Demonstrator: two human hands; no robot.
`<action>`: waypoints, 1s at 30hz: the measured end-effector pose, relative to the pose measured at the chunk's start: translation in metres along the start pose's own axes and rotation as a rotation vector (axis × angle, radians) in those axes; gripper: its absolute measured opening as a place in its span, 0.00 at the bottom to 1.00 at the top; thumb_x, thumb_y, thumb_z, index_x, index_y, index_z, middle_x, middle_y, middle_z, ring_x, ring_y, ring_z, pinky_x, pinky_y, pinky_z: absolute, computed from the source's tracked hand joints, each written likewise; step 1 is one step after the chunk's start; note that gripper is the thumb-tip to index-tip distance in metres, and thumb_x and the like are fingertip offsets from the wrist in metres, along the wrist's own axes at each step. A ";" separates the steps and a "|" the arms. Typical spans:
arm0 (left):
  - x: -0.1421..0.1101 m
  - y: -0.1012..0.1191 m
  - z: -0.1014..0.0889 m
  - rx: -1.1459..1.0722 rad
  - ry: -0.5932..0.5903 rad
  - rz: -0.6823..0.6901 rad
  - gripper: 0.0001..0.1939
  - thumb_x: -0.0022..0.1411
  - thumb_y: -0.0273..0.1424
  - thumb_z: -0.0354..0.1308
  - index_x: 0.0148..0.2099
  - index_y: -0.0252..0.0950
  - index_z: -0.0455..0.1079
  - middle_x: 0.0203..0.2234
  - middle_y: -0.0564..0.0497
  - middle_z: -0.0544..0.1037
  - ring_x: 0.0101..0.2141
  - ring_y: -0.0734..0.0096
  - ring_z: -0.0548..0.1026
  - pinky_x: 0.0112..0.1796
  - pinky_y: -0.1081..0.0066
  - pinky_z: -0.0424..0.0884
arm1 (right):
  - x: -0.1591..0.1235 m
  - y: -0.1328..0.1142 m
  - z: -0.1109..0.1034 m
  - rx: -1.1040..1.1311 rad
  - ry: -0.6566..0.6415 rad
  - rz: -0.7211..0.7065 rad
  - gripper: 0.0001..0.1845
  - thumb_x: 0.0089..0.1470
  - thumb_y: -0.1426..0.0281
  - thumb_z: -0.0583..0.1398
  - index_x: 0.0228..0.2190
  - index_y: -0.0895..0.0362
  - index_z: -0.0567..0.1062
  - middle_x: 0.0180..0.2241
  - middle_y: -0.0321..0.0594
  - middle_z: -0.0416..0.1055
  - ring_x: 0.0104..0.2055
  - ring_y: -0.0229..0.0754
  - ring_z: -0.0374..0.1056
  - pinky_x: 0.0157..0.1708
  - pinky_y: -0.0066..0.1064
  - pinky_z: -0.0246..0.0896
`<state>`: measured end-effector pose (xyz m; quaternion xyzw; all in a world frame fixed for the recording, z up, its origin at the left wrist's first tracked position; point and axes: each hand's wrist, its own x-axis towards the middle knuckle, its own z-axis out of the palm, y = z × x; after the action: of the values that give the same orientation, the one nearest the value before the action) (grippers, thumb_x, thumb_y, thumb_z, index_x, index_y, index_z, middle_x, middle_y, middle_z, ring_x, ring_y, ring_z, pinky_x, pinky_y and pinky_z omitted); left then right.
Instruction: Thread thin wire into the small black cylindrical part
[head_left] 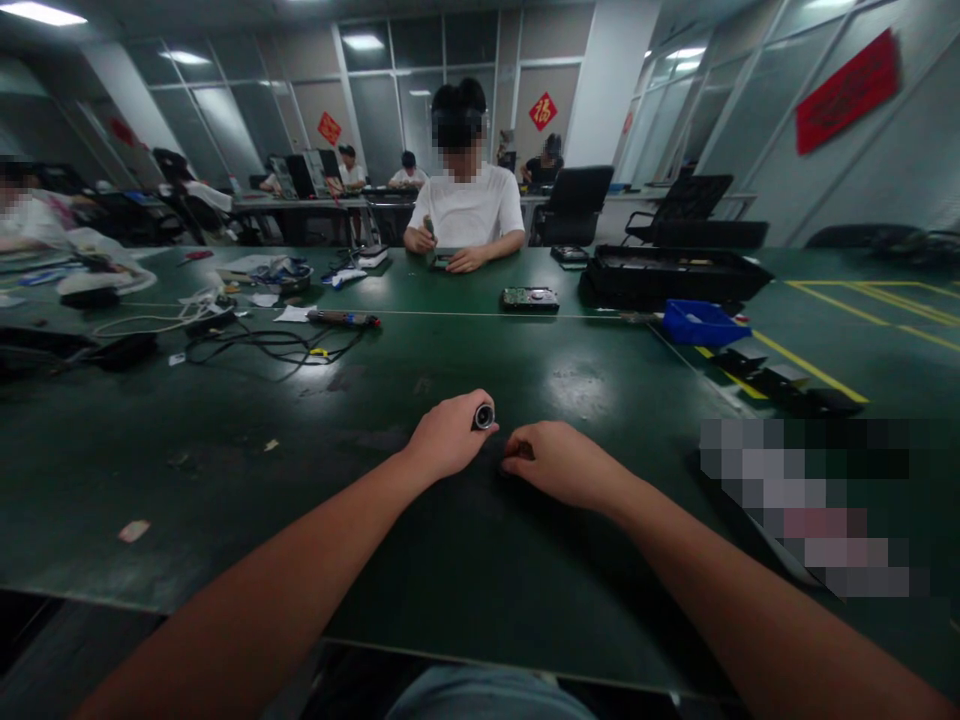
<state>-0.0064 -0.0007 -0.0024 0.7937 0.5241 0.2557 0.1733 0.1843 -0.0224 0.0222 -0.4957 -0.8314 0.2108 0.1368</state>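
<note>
My left hand is closed around a small dark cylinder with a silver ring and hollow-looking round end, which points toward me. Most of the cylinder is hidden inside the fist. Just to its right, my right hand is lowered near the table, its fingers curled in and the thumb and fingertips close together. Whatever may be between those fingertips is hidden. The two hands are a short gap apart over the green table.
Across the table a person in a white shirt handles a small device. A bare hard drive, a screwdriver-like tool, black cables, a blue bin and a long black tray lie beyond my hands. A blurred-out object sits right.
</note>
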 end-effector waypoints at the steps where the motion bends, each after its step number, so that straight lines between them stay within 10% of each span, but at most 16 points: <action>1: 0.000 0.000 0.000 -0.001 -0.003 -0.001 0.06 0.61 0.35 0.60 0.40 0.42 0.68 0.36 0.52 0.78 0.34 0.66 0.74 0.32 0.69 0.63 | -0.001 -0.001 0.000 0.002 -0.020 -0.003 0.04 0.51 0.69 0.65 0.27 0.49 0.82 0.26 0.38 0.77 0.25 0.40 0.70 0.21 0.29 0.54; 7: 0.000 0.001 -0.001 -0.001 -0.015 -0.018 0.06 0.61 0.35 0.59 0.41 0.42 0.68 0.35 0.52 0.78 0.34 0.66 0.74 0.32 0.70 0.63 | -0.003 -0.004 0.001 0.090 -0.069 -0.055 0.04 0.52 0.66 0.64 0.27 0.50 0.81 0.24 0.36 0.76 0.24 0.40 0.69 0.21 0.29 0.56; 16: -0.001 0.006 -0.001 -0.103 -0.046 0.026 0.06 0.61 0.33 0.57 0.42 0.41 0.70 0.35 0.51 0.78 0.35 0.66 0.75 0.33 0.70 0.65 | 0.000 -0.013 -0.004 0.033 0.388 -0.107 0.09 0.59 0.65 0.59 0.36 0.52 0.81 0.32 0.39 0.78 0.32 0.42 0.70 0.32 0.34 0.61; 30: -0.005 0.016 -0.004 -0.154 -0.066 0.109 0.06 0.61 0.30 0.56 0.42 0.40 0.70 0.36 0.51 0.78 0.36 0.66 0.75 0.34 0.70 0.66 | 0.000 -0.009 0.001 -0.001 0.451 -0.129 0.07 0.57 0.66 0.62 0.35 0.54 0.79 0.31 0.38 0.76 0.31 0.40 0.69 0.32 0.33 0.60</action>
<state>0.0017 -0.0118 0.0083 0.8133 0.4532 0.2778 0.2367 0.1776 -0.0264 0.0260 -0.4760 -0.8098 0.0853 0.3323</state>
